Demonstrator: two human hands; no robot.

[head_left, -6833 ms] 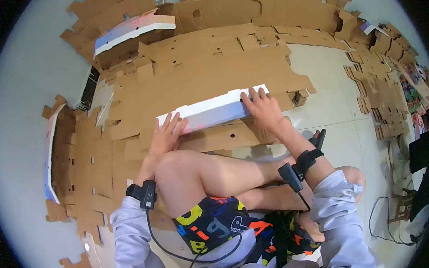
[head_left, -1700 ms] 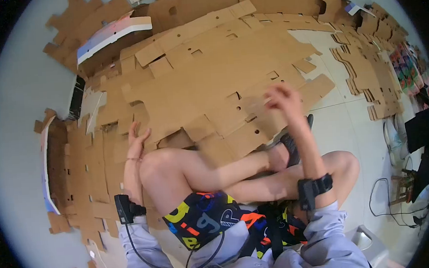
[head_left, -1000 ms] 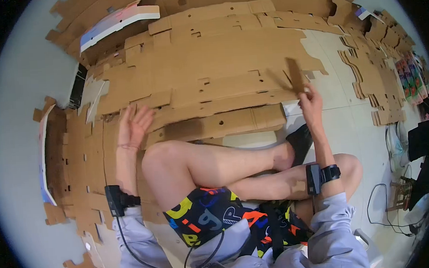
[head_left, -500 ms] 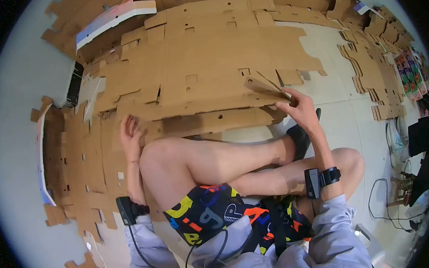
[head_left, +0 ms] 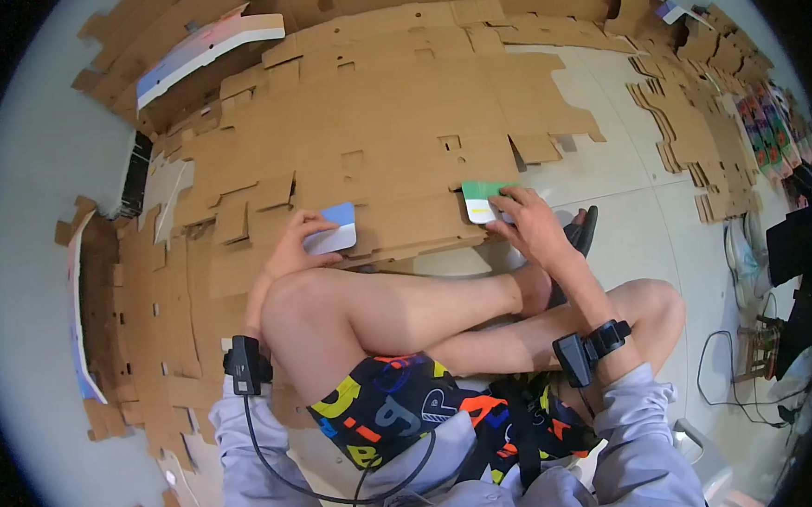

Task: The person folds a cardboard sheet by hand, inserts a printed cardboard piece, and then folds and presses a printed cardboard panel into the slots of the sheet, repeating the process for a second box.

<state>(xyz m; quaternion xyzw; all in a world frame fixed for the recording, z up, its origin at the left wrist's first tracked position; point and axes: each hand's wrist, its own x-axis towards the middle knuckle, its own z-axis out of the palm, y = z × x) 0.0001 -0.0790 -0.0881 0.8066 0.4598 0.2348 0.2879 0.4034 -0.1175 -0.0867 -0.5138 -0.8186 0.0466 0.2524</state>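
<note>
A large flattened cardboard sheet lies in front of my crossed legs, brown side up. At its near edge, my left hand pinches a blue-and-white printed cardboard flap, thumb below and fingers above. Further right, my right hand has its thumb and fingers closed on a green-and-white printed cardboard flap. Both flaps show their printed side up against the brown board. A cut slot shows in the sheet beyond the right flap.
More flattened cardboard covers the floor on the left, and a stack of cut cardboard lies on the right. An upturned cardboard piece with a printed edge stands at the back left. A black cable and a small stool are at the right.
My left hand has moved right from an open pose onto the blue-and-white flap. My right hand has moved slightly left and down; the raised flap there now shows its green-and-white side.
</note>
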